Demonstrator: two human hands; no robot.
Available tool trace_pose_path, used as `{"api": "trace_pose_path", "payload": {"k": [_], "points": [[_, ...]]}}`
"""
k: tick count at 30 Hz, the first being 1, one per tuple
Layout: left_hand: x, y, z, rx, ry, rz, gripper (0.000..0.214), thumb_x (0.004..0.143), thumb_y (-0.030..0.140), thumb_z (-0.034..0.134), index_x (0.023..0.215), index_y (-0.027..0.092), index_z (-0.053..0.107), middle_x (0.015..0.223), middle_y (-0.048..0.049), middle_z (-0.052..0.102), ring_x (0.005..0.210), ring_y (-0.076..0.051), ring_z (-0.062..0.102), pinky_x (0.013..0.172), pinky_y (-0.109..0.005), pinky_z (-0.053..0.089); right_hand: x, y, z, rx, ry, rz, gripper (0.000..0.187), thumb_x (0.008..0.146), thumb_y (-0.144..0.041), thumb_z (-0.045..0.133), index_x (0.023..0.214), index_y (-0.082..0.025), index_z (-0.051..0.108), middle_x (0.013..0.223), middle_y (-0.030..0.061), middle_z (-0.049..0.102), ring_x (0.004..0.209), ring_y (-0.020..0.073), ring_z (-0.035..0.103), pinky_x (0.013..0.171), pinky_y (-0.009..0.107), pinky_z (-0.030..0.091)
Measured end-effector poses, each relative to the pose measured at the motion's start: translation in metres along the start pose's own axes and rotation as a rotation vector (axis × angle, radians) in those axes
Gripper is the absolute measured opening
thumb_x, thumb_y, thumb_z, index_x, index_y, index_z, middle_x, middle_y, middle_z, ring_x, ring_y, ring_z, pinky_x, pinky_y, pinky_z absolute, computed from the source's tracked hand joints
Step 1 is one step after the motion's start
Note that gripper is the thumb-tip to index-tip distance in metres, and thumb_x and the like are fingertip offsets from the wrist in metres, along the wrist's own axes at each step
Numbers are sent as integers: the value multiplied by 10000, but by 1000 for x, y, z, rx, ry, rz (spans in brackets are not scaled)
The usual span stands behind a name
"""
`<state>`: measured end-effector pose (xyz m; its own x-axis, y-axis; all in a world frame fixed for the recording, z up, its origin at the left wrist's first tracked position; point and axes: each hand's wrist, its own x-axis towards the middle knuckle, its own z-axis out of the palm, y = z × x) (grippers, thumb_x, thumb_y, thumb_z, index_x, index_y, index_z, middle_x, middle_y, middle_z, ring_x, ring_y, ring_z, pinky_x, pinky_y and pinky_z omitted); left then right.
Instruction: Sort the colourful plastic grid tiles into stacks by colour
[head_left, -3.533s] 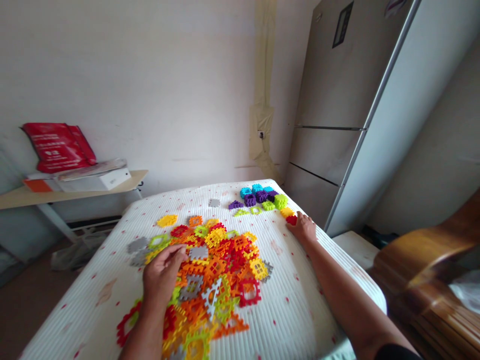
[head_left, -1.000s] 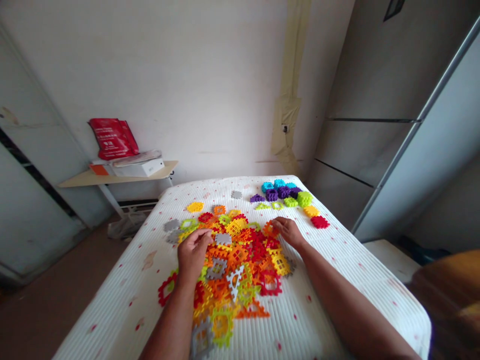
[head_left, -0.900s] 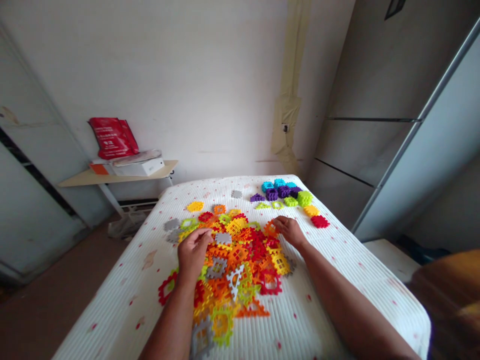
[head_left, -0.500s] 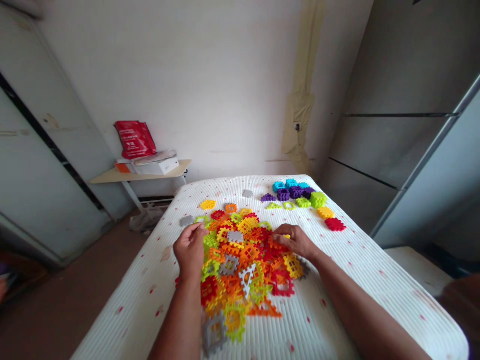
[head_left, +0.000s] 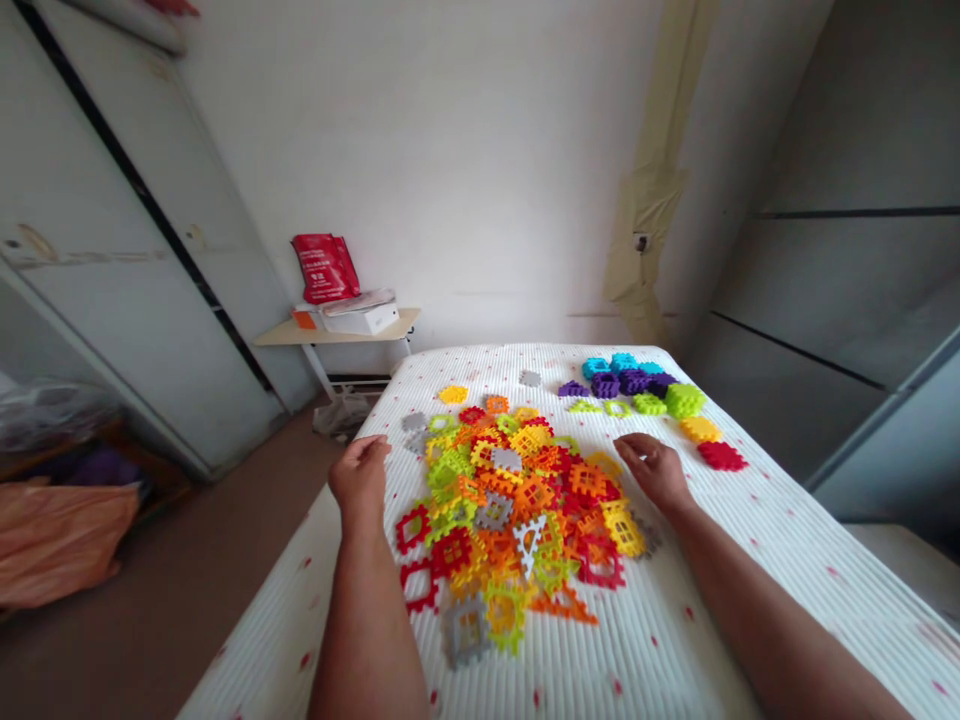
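My left hand [head_left: 360,475] and right hand [head_left: 652,472] lay apart, open and empty, on either side of a heap of plastic waffle blocks [head_left: 517,510] on the mattress [head_left: 645,640]. The blocks looked light and stiff, best pinched by their notched rims. Blue, purple and green blocks [head_left: 626,380] sat farther right.

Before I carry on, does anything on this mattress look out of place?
Yes: one grey plastic piece lies alone near the far edge of the mattress. It looks stray because it sits apart from both the big mixed heap and the small colour-grouped cluster.
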<state>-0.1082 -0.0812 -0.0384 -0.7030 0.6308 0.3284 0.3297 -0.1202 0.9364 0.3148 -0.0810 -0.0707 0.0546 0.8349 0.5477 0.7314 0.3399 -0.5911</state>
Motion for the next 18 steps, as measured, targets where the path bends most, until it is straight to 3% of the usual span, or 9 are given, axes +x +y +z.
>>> {"api": "trace_pose_path", "payload": {"k": [6, 12, 18], "points": [[1, -4, -4, -63, -28, -103, 341, 569, 362, 577, 798, 130, 677, 575, -2, 623, 463, -113, 518, 430, -212, 383, 3, 17, -4, 13, -39, 251, 422, 734, -533, 454, 756, -169, 668, 702, 55, 691, 666, 211, 622, 611, 296, 440], [-9, -7, -4, -79, -109, -97, 319, 579, 364, 586, 789, 142, 674, 661, -21, 659, 592, -144, 586, 537, -236, 444, 4, 14, -5, -6, -62, 304, 415, 704, -534, 464, 740, -171, 662, 673, 49, 684, 653, 205, 607, 614, 287, 429], [-36, -7, -36, -4, -290, -47, 286, 583, 373, 654, 759, 151, 696, 727, -34, 689, 710, -177, 619, 670, -270, 471, 4, 14, -6, -15, -69, 319, 425, 700, -541, 456, 737, -171, 661, 672, 54, 683, 657, 208, 602, 598, 285, 413]]}}
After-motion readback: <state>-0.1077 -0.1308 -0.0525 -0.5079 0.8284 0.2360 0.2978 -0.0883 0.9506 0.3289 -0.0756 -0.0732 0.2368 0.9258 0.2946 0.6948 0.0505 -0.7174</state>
